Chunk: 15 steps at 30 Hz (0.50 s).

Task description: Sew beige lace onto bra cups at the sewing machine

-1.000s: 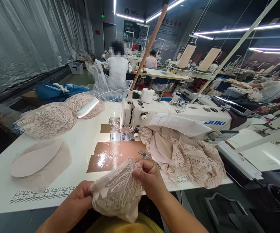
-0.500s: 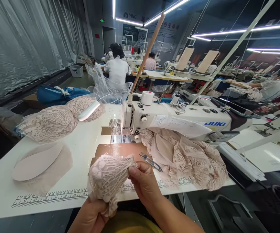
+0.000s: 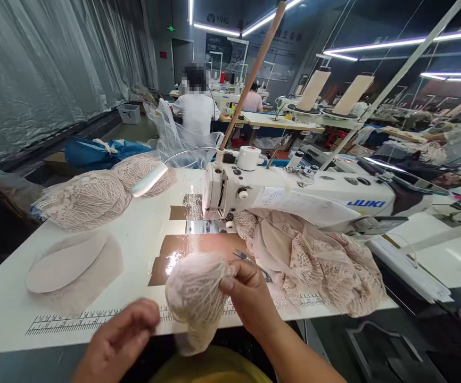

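My right hand [image 3: 252,292] pinches the edge of a beige lace bra cup [image 3: 196,290], which hangs over the table's front edge with its lower end dangling. My left hand [image 3: 121,335] is apart from the cup, to its left, holding nothing; its fingers are loosely curled with the thumb away from them, slightly blurred. Thread snips [image 3: 240,255] lie just behind my right hand, partly hidden by it. A white sewing machine [image 3: 270,186] stands beyond, its needle area lit above the metal plate [image 3: 204,227].
Stacked lace cups [image 3: 90,199] sit at the back left under a lamp [image 3: 149,180]. Nearer lies an oval pad [image 3: 68,263] on sheer fabric. Bunched lace fabric [image 3: 318,260] covers the table's right. A ruler scale [image 3: 66,322] runs along the front edge. A person in white [image 3: 196,111] sits ahead.
My left hand has let go of the cup's lower end and moved left. The cup has turned and its lower end swings down, still in my right hand. The view has shifted slightly.
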Motion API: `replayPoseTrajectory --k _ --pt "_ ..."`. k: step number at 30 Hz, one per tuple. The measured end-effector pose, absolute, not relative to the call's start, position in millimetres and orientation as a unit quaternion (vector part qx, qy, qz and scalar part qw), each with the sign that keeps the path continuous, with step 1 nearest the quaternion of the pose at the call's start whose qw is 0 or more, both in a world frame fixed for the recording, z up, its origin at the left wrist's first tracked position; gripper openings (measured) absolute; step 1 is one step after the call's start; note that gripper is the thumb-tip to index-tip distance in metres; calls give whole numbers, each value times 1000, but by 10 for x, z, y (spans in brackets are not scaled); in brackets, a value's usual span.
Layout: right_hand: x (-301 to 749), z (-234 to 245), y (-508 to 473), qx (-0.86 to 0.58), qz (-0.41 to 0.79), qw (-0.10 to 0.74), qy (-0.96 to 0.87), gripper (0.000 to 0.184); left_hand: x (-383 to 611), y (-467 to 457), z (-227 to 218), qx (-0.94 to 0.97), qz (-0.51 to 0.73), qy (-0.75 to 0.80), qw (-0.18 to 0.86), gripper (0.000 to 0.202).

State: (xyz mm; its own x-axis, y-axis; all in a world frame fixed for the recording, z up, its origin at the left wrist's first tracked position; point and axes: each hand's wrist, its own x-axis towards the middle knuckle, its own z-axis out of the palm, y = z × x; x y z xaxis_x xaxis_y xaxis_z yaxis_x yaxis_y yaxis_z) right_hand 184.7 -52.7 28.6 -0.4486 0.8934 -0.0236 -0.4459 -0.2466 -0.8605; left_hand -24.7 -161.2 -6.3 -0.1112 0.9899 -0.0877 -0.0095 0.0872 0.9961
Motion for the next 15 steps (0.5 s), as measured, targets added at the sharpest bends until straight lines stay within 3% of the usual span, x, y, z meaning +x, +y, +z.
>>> replayPoseTrajectory --k 2,4,5,10,15 --pt "1833 338 -583 -258 722 384 -514 20 -311 -1551 47 506 514 573 390 33" --pt "1809 380 -642 -253 679 331 -605 11 -321 -1468 149 584 458 561 367 59" --pt "1797 393 -667 -250 650 317 -643 7 -307 -1423 189 616 415 550 382 62" --pt "1770 368 -691 -254 508 345 -747 4 -165 -1243 236 638 309 504 494 19" --pt "1752 331 -619 -279 434 410 -752 9 -119 -1169 238 632 335 494 494 18"
